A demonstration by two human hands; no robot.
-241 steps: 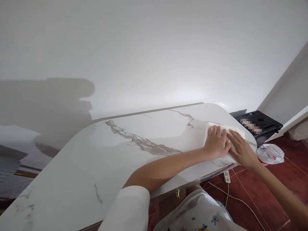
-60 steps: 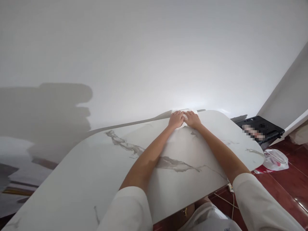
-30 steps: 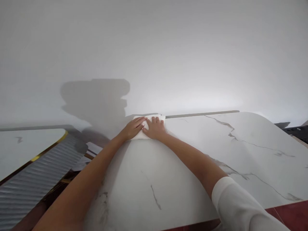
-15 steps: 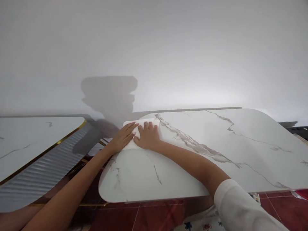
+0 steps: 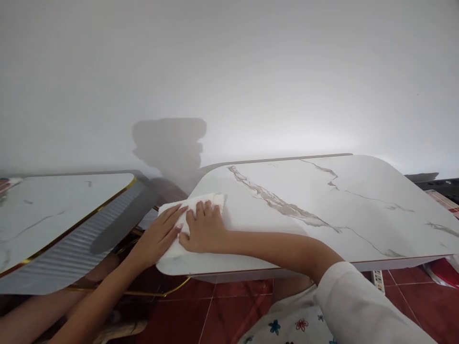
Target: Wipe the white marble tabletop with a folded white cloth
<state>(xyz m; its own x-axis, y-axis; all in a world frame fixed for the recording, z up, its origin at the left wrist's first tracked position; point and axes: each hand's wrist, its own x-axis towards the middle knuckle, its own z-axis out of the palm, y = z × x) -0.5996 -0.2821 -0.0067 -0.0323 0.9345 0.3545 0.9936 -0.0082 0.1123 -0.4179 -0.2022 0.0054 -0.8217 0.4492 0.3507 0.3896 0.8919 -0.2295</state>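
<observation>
A folded white cloth (image 5: 191, 202) lies on the left end of a white marble-patterned tabletop (image 5: 272, 200) with rounded corners. Both of my hands press down on it. My left hand (image 5: 156, 236) rests across the cloth's left side, its fingers stretched out flat and pointing to the upper right. Flat on the right part of the cloth is my right hand (image 5: 204, 228), fingers apart, their tips close to the far edge. Neither hand is closed around the cloth. Part of the cloth is hidden under the palms.
To the left stands a second marble-patterned table (image 5: 64, 210) with gold trim and a ribbed grey side. Behind both tables is a pale wall (image 5: 251, 86) with a shadow on it. Red floor tiles (image 5: 233, 310) show below. A curved gold bar (image 5: 172, 290) sits low between the tables.
Both hands and the cloth have moved nearer and to the left, from the far left edge of the tabletop toward its near left corner. The view has shifted slightly.
</observation>
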